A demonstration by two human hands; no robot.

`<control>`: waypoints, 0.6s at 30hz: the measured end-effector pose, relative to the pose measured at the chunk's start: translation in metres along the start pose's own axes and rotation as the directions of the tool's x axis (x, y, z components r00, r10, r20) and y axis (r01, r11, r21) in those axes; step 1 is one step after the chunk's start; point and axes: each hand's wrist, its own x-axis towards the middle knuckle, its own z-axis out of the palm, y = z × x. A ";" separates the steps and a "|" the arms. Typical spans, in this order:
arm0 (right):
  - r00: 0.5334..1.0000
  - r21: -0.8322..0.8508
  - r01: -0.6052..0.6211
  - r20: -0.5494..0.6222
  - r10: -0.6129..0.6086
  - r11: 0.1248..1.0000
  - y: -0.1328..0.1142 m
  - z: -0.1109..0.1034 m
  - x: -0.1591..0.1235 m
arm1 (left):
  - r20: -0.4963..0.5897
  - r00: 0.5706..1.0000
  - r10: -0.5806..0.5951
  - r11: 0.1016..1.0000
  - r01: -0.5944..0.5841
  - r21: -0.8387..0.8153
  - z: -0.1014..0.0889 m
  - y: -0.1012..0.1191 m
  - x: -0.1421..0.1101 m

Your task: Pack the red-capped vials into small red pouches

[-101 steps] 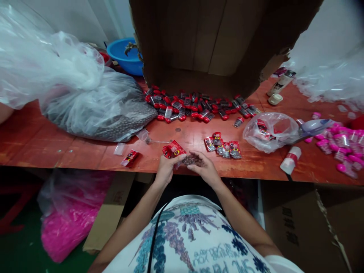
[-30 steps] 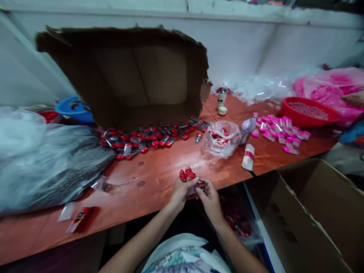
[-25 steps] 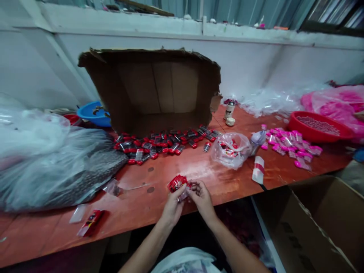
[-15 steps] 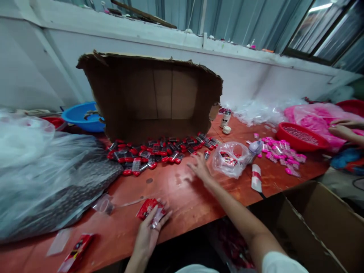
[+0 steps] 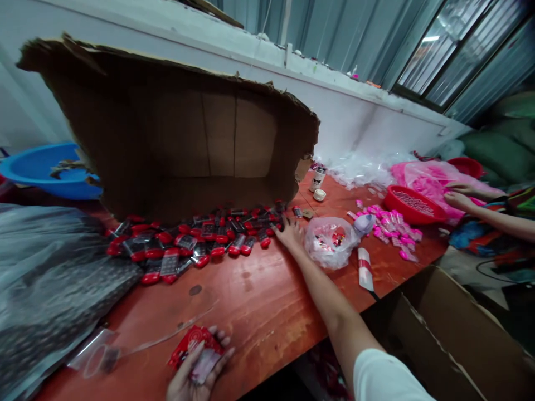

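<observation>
- Red packets (image 5: 188, 341) sit low in the left hand (image 5: 186, 373), just over the near side of the surface (image 5: 259, 301), and a clear plastic piece (image 5: 204, 365) lies against them in the palm.
- Thumb across, fingers curled: that left hand is clamped on the lot. Enough pressure to stop a slide, I'd judge, no more; thin film looks easy to crumple.
- Out goes the right hand (image 5: 289, 236), well apart from the left, fingers spread at the right end of the heap of red-capped containers (image 5: 208, 231). Touching one? Cannot tell from here.
- Good spot, that outer edge! One container by its sides, thumb opposite fingers, should come away cleaner than a dig into the middle.
- Smooth plastic likely slips, so a light, square pinch and a small lift would spare the neighbours a tumble.
- Watch the wrist: the clear bag (image 5: 321, 257) stands just beside that forearm, and a wide sweep could drag it.
- Behind the heap, the torn carton (image 5: 221, 133) opens towards the hands; a low, level approach suits it best.
</observation>
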 end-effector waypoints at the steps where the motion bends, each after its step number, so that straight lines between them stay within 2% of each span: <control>1: 1.000 -0.007 0.021 0.006 -0.021 1.000 -0.006 0.004 -0.012 | -0.009 1.000 -0.001 1.000 0.001 0.014 0.001 0.000 0.000; 4: 0.996 0.000 0.083 0.018 -0.083 0.997 -0.023 0.009 -0.049 | -0.018 1.000 0.006 0.999 -0.006 0.035 0.005 -0.001 0.000; 9: 0.992 0.057 0.118 0.027 -0.120 0.991 -0.042 0.005 -0.101 | 0.045 0.998 0.042 0.997 -0.045 0.067 0.008 -0.004 -0.003; 14: 0.975 0.106 0.195 0.086 -0.204 0.975 -0.049 0.001 -0.132 | 0.120 0.989 0.089 0.990 -0.100 0.096 0.007 -0.010 -0.006; 18: 0.951 0.268 0.212 0.165 -0.261 0.940 -0.040 -0.006 -0.148 | 0.104 0.990 0.099 0.993 -0.105 0.054 0.013 -0.010 -0.018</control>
